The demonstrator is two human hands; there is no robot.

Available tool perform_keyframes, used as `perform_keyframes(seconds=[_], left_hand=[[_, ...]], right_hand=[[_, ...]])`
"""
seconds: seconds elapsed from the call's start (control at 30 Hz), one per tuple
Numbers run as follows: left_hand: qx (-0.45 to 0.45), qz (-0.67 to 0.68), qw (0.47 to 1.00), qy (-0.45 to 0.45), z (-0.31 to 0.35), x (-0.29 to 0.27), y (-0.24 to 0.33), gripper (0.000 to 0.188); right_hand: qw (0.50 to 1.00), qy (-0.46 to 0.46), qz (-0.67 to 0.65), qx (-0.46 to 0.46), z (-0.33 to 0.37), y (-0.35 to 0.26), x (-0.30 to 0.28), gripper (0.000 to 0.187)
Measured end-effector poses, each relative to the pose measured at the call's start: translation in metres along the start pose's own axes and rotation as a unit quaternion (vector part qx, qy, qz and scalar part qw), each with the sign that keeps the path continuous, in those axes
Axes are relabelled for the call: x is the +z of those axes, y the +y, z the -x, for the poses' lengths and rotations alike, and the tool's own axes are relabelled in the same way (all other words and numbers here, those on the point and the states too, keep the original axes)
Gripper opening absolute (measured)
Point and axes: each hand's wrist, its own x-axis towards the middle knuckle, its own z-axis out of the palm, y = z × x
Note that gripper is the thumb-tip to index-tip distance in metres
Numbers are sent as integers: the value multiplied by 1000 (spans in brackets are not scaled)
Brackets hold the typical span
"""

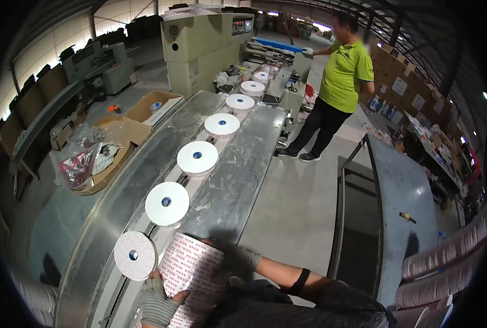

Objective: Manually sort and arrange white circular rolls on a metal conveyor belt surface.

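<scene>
My left hand (pixel 159 302), in a grey glove with bare fingertips, grips the left side of a stack of rolls (pixel 191 261) printed with red marks. Its thumb lies across the printed surface, and its fingertips are beside the nearest white roll (pixel 124 257) on the conveyor. At the stack's right side is my right hand (pixel 249 258), also gloved; a dark blurred shape hides its fingers. Ahead, white rolls with blue cores, such as this one (pixel 167 216), lie flat in a line along the conveyor channel (pixel 111 295).
Metal tabletops (pixel 238 175) flank the channel, leading to a pale green machine (pixel 199 60). A co-worker in a lime shirt (pixel 344 74) stands at its right. Cardboard boxes (pixel 137 128) lie left. A grey table (pixel 399 191) and stacked rolls (pixel 445 251) stand right.
</scene>
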Motion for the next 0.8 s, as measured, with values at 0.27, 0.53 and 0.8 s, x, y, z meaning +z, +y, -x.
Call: perform_keyframes(seconds=[0.27, 0.53, 0.8], left_hand=[[-11, 13, 999, -51, 2, -5, 3, 114], [-54, 50, 993, -95, -14, -31, 37, 97], [22, 39, 997, -65, -4, -23, 32, 105]], right_hand=[[995, 22, 86, -42, -1, -10, 2, 87], [994, -10, 74, 80, -9, -46, -11, 88], [988, -24, -31, 147, -6, -49, -11, 90]])
